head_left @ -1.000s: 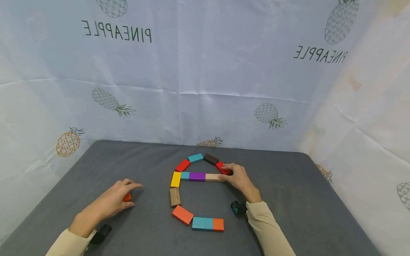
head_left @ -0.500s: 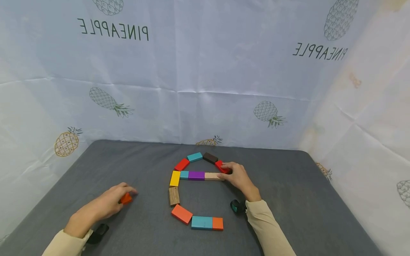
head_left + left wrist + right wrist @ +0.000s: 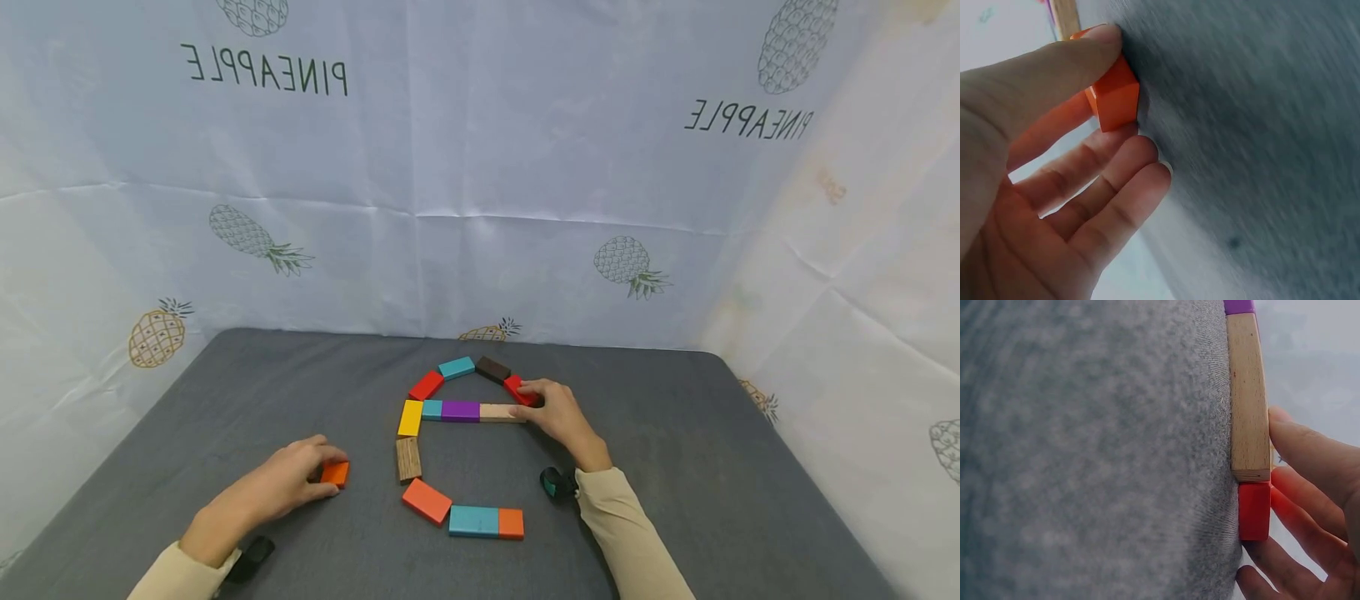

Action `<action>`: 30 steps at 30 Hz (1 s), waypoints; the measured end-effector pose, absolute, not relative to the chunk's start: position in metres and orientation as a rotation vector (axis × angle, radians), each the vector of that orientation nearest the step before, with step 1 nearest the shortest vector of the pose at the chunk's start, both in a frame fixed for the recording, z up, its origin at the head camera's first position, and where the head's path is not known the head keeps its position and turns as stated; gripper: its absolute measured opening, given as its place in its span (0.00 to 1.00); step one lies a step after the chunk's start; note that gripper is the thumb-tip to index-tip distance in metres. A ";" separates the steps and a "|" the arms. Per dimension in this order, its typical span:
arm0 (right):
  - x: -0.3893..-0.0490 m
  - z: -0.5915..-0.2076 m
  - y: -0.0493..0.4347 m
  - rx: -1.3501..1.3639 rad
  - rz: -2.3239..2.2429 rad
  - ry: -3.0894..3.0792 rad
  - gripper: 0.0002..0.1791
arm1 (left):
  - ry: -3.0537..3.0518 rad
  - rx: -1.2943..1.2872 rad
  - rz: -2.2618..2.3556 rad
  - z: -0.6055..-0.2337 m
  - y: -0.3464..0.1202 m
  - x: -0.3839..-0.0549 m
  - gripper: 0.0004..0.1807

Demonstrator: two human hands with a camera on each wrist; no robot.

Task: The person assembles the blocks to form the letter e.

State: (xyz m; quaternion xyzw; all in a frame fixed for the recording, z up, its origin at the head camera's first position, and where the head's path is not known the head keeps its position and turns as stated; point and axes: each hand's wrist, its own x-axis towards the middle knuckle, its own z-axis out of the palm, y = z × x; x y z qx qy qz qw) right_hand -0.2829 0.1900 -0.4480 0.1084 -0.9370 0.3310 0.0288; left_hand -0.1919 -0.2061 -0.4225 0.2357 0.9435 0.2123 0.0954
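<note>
In the head view an orange block (image 3: 337,474) sits between the thumb and fingers of my left hand (image 3: 277,483), left of the letter-like figure of blocks. The left wrist view shows thumb and index finger pinching this orange block (image 3: 1116,97) close to the cloth. My right hand (image 3: 564,423) is at the figure's right side, its fingers round a red block (image 3: 514,387) and its thumb by a pale wooden block (image 3: 495,413). In the right wrist view the red block (image 3: 1254,511) touches the end of the pale wooden block (image 3: 1249,394).
Purple (image 3: 461,411), yellow (image 3: 410,418), dark brown (image 3: 492,369), brown wooden (image 3: 408,460) and coral (image 3: 427,501) blocks form the figure, with several others. A long blue block (image 3: 474,521) and an orange end block (image 3: 511,523) make its bottom stroke. Grey cloth (image 3: 720,500) covers the table.
My left hand first drew back slightly, then moved right with the orange block, closer to the figure. The right hand has stayed in place at the red block.
</note>
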 end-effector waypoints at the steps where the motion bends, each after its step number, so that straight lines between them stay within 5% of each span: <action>1: -0.283 -0.448 0.190 0.333 1.028 -2.890 0.25 | 2.800 0.711 0.627 -0.422 -0.204 -0.191 0.21; 30: -0.283 -0.445 0.189 0.341 1.000 -2.902 0.25 | 2.927 1.029 0.615 -0.406 -0.110 -0.179 0.19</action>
